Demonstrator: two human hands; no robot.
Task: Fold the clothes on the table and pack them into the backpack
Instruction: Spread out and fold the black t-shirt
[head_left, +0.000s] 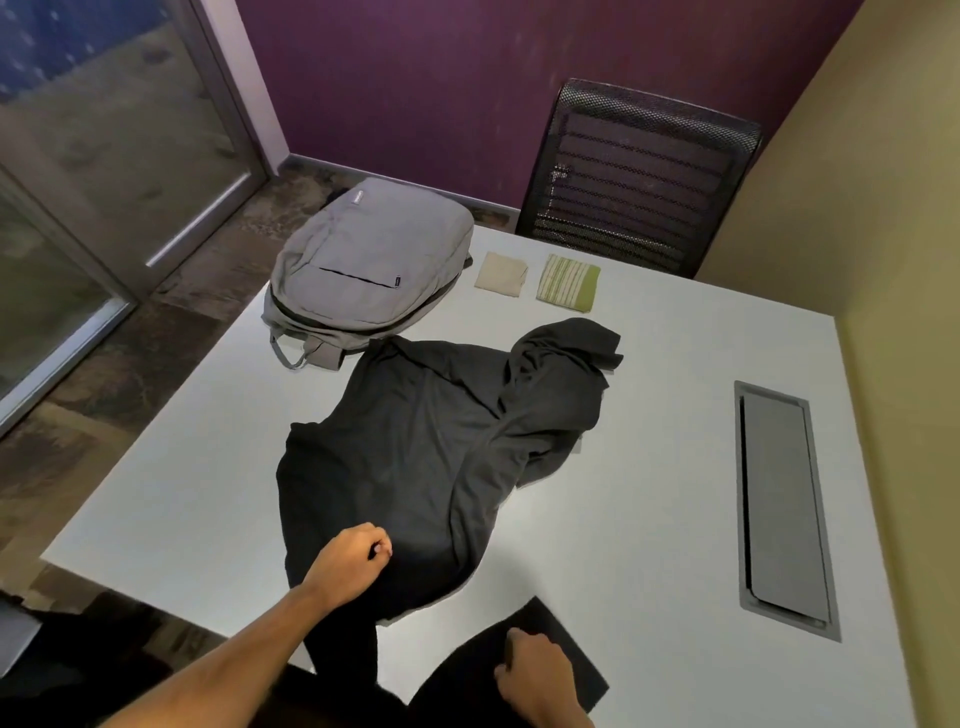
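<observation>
While crumpled mid-table, just before the grey backpack (363, 265), dark grey T-shirt (436, 457) pinched at near hem by left hand (353, 558); right hand (535, 670) curled on black fabric (550, 649), grasp uncertain. Spreading step; next, pull flat, then fold.

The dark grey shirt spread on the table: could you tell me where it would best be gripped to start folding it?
Probably by the near hem of the dark grey shirt, where the left hand already pinches it. That edge lies flat at the table's front, reachable from the person's side; the far end is bunched up, so pulling the hem should smooth it.
</observation>
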